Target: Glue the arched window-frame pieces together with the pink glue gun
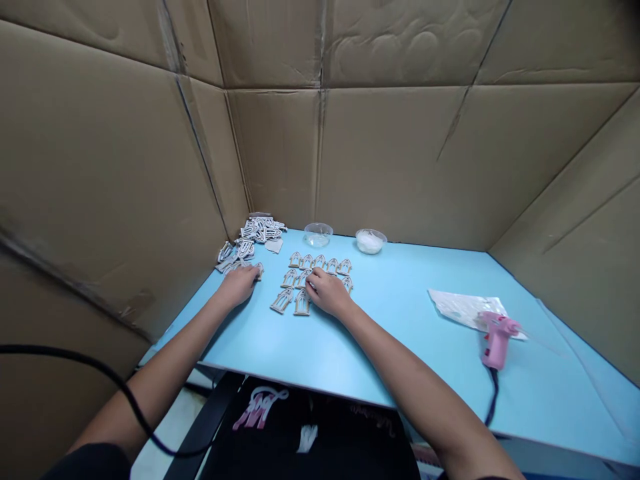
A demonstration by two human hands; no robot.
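Small arched wooden pieces (301,303) with pale tops lie in rough rows on the blue table. My right hand (326,291) is over the right part of these rows, its fingers bent together near one piece; whether they grip it is too small to tell. At the left, my left hand (239,285) has its fingertips closed on an arched piece (259,270) at the edge of a heap. More pieces are piled in that heap (261,229), which reaches back into the corner.
Two clear bowls, one (318,235) nearly see-through and one (371,242) with white contents, stand at the back. A pink glue gun (497,339) rests on a plastic bag (463,307) at the right, its dark cord hanging over the front edge. Cardboard walls (400,153) enclose the table (400,320).
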